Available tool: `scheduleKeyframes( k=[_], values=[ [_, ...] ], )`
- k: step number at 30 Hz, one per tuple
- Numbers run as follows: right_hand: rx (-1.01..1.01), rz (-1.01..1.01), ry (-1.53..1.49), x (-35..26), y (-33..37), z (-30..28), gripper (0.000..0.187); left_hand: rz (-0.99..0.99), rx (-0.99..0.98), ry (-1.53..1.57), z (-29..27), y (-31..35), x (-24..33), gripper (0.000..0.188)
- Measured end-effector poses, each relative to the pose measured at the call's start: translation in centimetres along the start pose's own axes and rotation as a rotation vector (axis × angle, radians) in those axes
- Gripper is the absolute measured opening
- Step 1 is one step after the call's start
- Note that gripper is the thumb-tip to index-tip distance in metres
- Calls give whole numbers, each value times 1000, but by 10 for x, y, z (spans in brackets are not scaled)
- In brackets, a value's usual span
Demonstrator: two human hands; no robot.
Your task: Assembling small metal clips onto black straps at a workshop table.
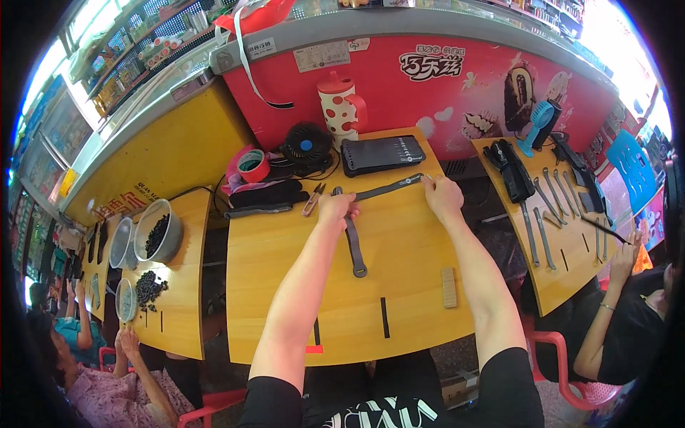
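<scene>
Grey strap over the table

Your left hand pinches the strap toward its left, where another length runs down toward you. Your right hand meets its far end; whether it pinches, I cannot tell.

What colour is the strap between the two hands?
The strap is dark grey; the head view shows it.

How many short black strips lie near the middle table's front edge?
2: one black strip beside the left forearm, by the red strip; another farther right, toward the right forearm. Either forearm may hide more.
</scene>
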State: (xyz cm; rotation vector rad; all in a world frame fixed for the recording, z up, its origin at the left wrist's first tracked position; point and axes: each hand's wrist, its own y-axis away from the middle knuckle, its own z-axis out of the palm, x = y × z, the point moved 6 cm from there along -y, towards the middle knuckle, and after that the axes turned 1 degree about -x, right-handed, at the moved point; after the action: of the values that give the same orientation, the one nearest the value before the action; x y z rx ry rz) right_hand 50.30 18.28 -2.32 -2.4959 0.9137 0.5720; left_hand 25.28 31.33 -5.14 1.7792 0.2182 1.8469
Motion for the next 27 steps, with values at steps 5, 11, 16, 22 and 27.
scheduleKeyframes(
  k=[5,11,16,22,27],
  values=[
    [-54,-56,-176,26,3,-8,39,-22,-139,209,-17,69,33,40],
    [-402,-123,-826,-46,151,-84,13,133,-534,269,-51,226,6,52],
    [-484,-423,-916,-103,310,-126,11,134,-681,459,-64,311,-68,61],
    [-271,-516,-662,-120,390,-123,2,-99,-691,614,-78,330,-141,68],
    [-254,-512,-580,-128,396,-128,8,-16,-599,539,-88,344,-144,73]
  ],
)
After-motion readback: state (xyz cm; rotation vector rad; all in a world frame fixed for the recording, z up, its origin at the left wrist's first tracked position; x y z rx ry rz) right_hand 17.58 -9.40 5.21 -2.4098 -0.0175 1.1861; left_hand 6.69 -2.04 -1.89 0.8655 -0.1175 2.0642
